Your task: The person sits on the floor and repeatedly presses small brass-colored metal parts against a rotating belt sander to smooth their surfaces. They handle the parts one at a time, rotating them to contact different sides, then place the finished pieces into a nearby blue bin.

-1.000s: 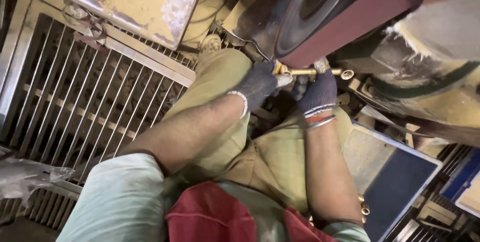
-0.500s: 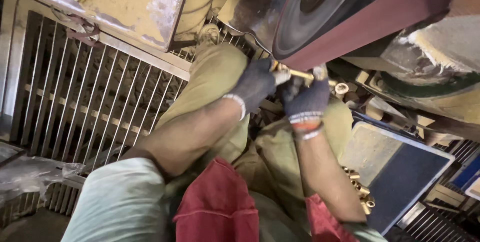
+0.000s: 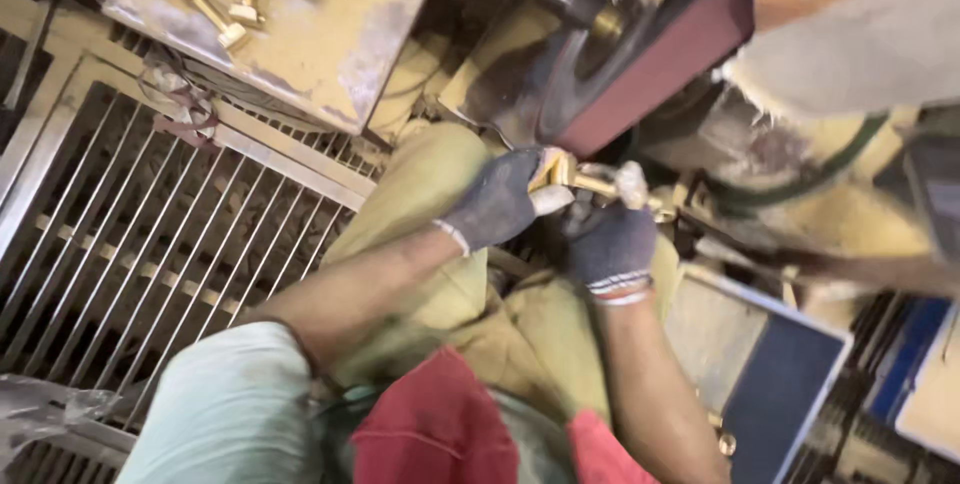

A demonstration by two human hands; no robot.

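Both gloved hands grip a slim shiny brass fitting [image 3: 583, 181]: left hand [image 3: 497, 202] fingers closed round its near end, right hand [image 3: 607, 234] fingers clamped w/ it just above, beside dark-red sanding belt [image 3: 655, 59].

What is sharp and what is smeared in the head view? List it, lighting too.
Head view: motion blur smears the whole frame; the left hand, right hand and the brass part they grip are soft-edged; the floor grate bars streak slightly; lighting is warm and dim, with no hard glare; the brass pieces on the tray are readable but soft.
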